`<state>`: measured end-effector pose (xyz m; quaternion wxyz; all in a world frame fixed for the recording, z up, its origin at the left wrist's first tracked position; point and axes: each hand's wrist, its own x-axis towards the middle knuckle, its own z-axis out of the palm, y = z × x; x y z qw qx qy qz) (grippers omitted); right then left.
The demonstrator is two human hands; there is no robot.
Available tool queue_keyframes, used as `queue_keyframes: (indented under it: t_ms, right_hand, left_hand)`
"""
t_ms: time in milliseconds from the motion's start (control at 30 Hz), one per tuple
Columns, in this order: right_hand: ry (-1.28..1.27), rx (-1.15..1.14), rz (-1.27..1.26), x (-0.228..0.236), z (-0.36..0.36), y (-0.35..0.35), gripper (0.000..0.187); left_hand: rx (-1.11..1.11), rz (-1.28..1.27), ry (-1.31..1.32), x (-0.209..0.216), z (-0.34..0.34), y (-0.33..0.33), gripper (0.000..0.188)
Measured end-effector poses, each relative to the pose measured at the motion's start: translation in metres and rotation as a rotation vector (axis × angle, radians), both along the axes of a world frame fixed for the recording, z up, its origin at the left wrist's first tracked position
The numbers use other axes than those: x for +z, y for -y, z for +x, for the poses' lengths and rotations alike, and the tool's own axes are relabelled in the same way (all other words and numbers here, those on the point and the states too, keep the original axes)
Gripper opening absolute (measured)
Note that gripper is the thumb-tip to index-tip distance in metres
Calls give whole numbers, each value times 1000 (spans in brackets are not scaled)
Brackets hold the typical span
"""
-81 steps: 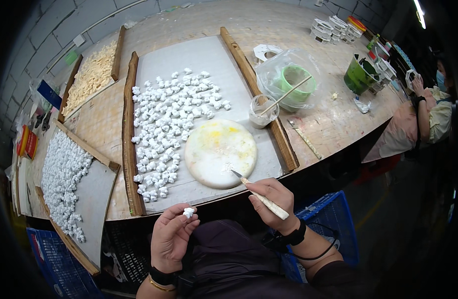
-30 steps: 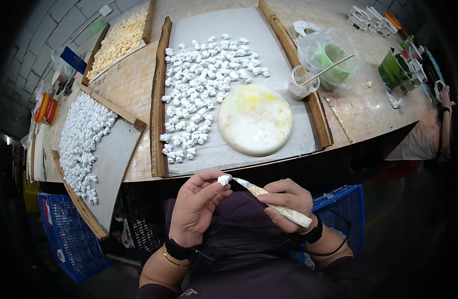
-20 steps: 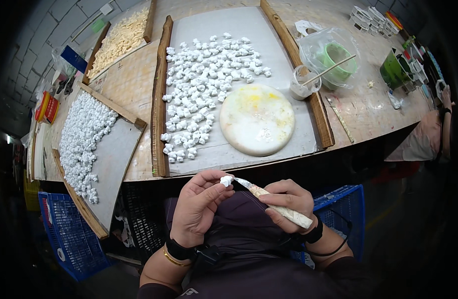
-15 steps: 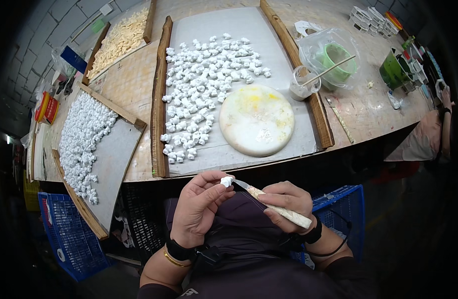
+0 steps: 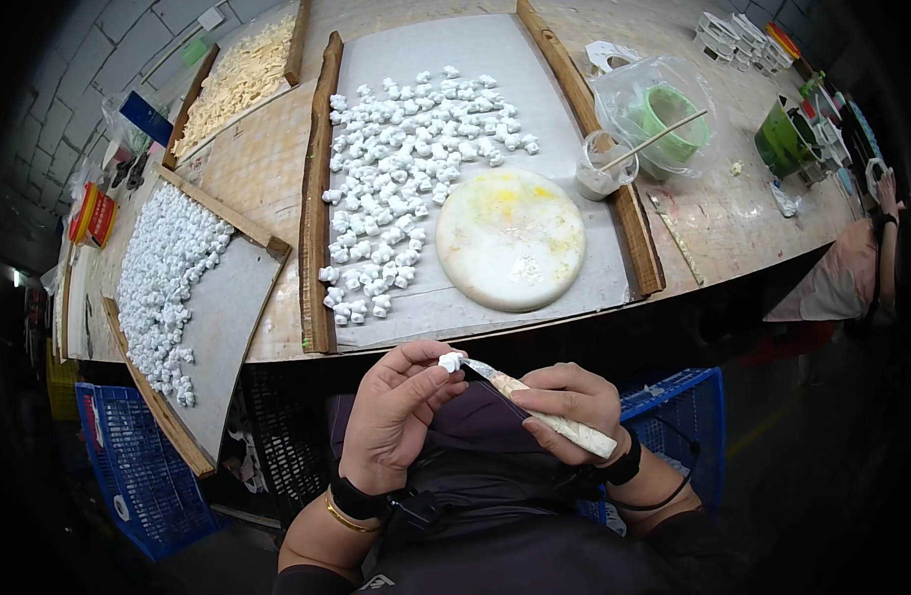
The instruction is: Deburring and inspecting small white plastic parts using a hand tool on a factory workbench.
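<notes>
Between thumb and fingertips, my left hand [image 5: 396, 402] pinches a small white knobbly figure [image 5: 451, 362]. My right hand [image 5: 574, 409] grips the pale, stained handle of a knife [image 5: 550, 418] with a thin metal blade. The blade's tip is at the right side of the figure. Both hands are over my lap, in front of the table edge. Beyond them, many matching white pieces [image 5: 386, 188] lie on a paper-lined board [image 5: 426, 45]. A round whitish slab [image 5: 512, 238] with yellow smears rests beside those pieces.
Wooden rails [image 5: 322, 198] flank the board. A second tray of white pieces [image 5: 163, 288] juts out at left; cream-coloured pieces [image 5: 239, 79] lie farther back. At right stand a plastic cup [image 5: 599, 178] with a stick and a bagged green bowl [image 5: 674, 124]. Blue crates [image 5: 143, 466] sit below. Another person's hand [image 5: 887, 193] shows far right.
The knife and my right hand have shifted very slightly at the figure. My left hand keeps the same hold on it.
</notes>
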<state>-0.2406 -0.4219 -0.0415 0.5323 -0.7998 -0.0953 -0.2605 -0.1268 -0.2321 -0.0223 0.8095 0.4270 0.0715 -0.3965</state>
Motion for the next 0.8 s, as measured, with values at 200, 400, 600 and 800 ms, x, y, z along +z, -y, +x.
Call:
queue_keyframes:
  t_ms: [200,400,600,800]
  right_hand:
    - [-6,-73,-20,-2,-3,6,30]
    - [-19,-392,-107,-2,10,25,29]
    - [5,-492,-180,-8,20,33,27]
    - [-31,-444,-121,-12,23,29,27]
  left_hand:
    - [7,26,17,-2,1,0,24]
    - [4,47,35,3,1,4,23]
    - [16,72,24,3,1,8,22]
    - [17,69,33,1,1,6,22]
